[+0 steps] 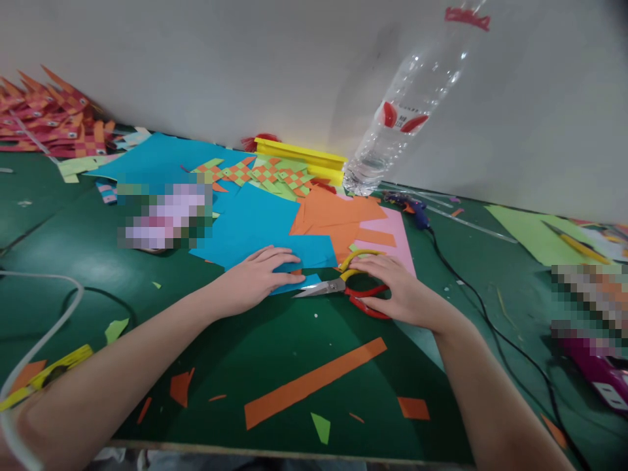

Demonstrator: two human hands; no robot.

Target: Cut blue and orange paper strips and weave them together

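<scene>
A person's left hand (pixel 262 278) lies flat, fingers spread, on the near edge of a blue paper sheet (pixel 260 226) on a green bench (pixel 275 347). It presses the sheet down rather than gripping it. The right hand (pixel 395 291) rests over the red and yellow handles of a pair of scissors (pixel 338 286), fingers loosely curved. Whether they pass through the loops cannot be told. The blades lie closed, pointing left toward the blue sheet's corner.

Just behind the hands, orange paper (pixel 338 219) and pink paper (pixel 395 235) overlap the blue. Woven paper pieces (pixel 265 173) and a yellow box (pixel 301 158) sit farther back, beside a clear plastic bottle (pixel 402 114) against the white wall (pixel 196 59).

A glue gun (pixel 416 210) lies to the right, its black cable (pixel 471 288) running toward the near edge. In front of the hands the bench is mostly bare green, crossed by an orange strip (pixel 314 383) and small scraps. Its front edge shows at the bottom.
</scene>
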